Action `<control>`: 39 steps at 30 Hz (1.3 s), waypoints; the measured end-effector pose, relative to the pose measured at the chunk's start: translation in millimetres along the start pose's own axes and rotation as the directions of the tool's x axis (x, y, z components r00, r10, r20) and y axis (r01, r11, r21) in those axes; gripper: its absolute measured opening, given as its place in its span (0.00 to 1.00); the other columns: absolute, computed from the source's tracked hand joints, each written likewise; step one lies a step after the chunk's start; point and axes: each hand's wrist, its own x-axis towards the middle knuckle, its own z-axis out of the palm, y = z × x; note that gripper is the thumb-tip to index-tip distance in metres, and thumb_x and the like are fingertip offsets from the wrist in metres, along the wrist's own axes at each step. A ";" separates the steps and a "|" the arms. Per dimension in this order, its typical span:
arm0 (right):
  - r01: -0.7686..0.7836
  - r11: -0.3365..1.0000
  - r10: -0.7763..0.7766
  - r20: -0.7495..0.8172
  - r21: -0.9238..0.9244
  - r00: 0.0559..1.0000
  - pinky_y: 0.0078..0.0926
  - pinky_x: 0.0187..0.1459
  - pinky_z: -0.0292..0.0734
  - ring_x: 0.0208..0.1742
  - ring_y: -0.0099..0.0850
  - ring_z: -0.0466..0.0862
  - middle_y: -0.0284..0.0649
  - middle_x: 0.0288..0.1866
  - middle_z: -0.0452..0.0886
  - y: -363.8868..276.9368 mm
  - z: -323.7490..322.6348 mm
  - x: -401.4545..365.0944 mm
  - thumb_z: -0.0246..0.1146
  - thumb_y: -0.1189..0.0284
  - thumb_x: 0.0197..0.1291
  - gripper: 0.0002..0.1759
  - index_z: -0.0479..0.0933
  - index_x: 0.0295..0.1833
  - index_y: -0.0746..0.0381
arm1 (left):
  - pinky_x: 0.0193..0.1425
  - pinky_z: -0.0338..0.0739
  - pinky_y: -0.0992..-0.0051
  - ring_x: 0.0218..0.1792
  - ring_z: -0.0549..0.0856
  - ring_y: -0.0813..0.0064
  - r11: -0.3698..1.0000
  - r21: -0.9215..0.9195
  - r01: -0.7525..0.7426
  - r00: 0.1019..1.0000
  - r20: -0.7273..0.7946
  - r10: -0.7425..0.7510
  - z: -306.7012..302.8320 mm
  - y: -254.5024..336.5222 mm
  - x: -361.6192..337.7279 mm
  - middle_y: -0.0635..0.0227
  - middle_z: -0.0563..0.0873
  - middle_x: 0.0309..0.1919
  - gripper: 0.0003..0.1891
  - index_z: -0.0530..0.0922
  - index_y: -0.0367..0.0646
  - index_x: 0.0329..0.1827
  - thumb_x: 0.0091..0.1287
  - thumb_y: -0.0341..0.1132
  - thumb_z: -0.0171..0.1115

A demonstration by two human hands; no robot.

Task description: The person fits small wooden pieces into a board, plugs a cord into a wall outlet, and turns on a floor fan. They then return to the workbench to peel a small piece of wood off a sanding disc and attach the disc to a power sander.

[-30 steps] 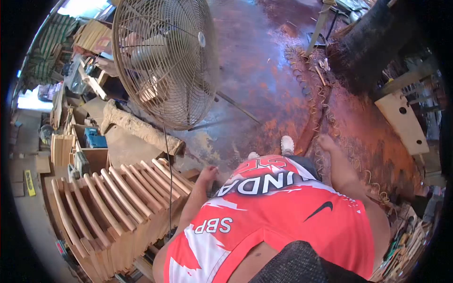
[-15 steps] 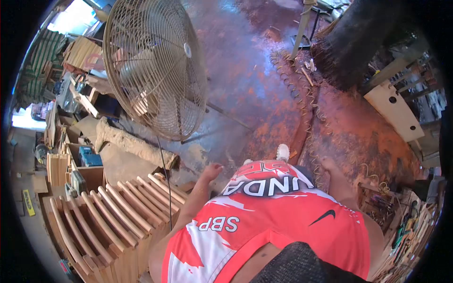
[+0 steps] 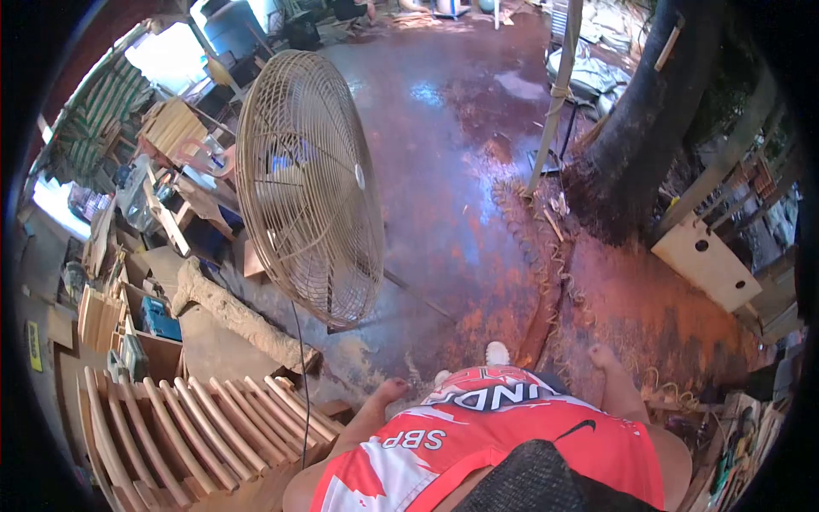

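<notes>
Tan curved wooden slats [image 3: 205, 432] stand ranked, likely saving space; left hand [image 3: 393, 390], right hand [image 3: 601, 355] seemingly empty, finger-spread unclear.

Red-stained floor [image 3: 426, 222]; bright opening [image 3: 166, 61] far left; dark trunk [image 3: 640, 145] right.

The pale brown, curved wooden rails [image 3: 200, 431] look smooth, with a soft sheen on their rounded edges, while the thick tan piece of log [image 3: 247, 309] near them is rough, knobbly and matt. I see dull metal wire in the big round beige fan cage [image 3: 311, 192]. The reddish, grey-patched floor [image 3: 435, 213] turns glossy where light catches it. The red-and-white printed jersey [image 3: 503, 431] is smooth cloth; the black fabric [image 3: 529, 478] below looks coarser and matt. The dark, thick tree trunk [image 3: 644, 128] has rough, dull bark.
</notes>
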 end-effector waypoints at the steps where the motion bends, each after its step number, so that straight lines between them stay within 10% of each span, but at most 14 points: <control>1: 0.012 1.000 -0.012 -0.005 -0.006 1.000 0.41 0.47 0.79 0.42 0.45 0.85 0.50 0.37 0.85 3.0 -7.5 6.7 0.58 0.57 0.57 0.17 0.84 0.37 0.58 | 0.49 0.78 0.65 0.42 0.86 0.62 0.999 0.026 0.042 0.999 0.022 -0.042 2.9 6.6 1.1 0.57 0.87 0.40 0.18 0.84 0.43 0.43 0.62 0.49 0.60; 6: -0.152 0.986 0.132 0.238 0.066 0.962 0.39 0.39 0.81 0.34 0.41 0.86 0.49 0.31 0.84 20.1 -53.6 17.3 0.56 0.59 0.58 0.17 0.84 0.33 0.60 | 0.50 0.78 0.62 0.44 0.85 0.55 1.000 0.017 0.017 0.996 -0.088 -0.015 11.2 24.6 38.0 0.54 0.86 0.41 0.22 0.83 0.46 0.48 0.63 0.54 0.59; 9: 0.311 0.910 -0.295 0.098 -0.274 0.950 0.39 0.30 0.79 0.25 0.38 0.84 0.49 0.22 0.82 111.9 1.9 111.0 0.51 0.59 0.60 0.22 0.82 0.28 0.63 | 0.52 0.77 0.63 0.48 0.85 0.56 0.997 0.010 0.071 0.996 -0.048 -0.071 -4.6 85.0 45.5 0.53 0.85 0.48 0.25 0.80 0.47 0.55 0.64 0.55 0.59; 18: 0.096 0.934 -0.130 0.077 0.343 0.988 0.37 0.21 0.73 0.16 0.33 0.79 0.45 0.17 0.78 55.2 -54.3 107.8 0.54 0.63 0.59 0.19 0.77 0.24 0.66 | 0.50 0.79 0.66 0.43 0.86 0.62 0.999 -0.050 -0.006 0.973 -0.231 -0.005 -4.8 164.3 19.0 0.55 0.87 0.42 0.20 0.83 0.42 0.48 0.62 0.48 0.61; 31: -0.162 0.890 0.052 0.259 0.426 0.965 0.33 0.17 0.68 0.14 0.30 0.75 0.37 0.15 0.74 102.5 -20.1 144.1 0.58 0.67 0.58 0.13 0.76 0.23 0.61 | 0.52 0.79 0.67 0.43 0.87 0.62 0.994 -0.050 0.095 0.962 -0.254 -0.105 6.9 167.7 6.1 0.54 0.88 0.40 0.20 0.84 0.40 0.44 0.59 0.48 0.64; 39: 0.145 0.963 -0.175 0.114 0.229 0.978 0.34 0.22 0.75 0.20 0.32 0.82 0.43 0.20 0.80 60.3 -58.1 129.8 0.56 0.61 0.59 0.18 0.80 0.27 0.64 | 0.53 0.78 0.65 0.45 0.86 0.60 0.994 -0.052 0.096 0.967 -0.231 -0.105 18.5 152.0 19.5 0.53 0.87 0.42 0.21 0.84 0.41 0.46 0.59 0.50 0.64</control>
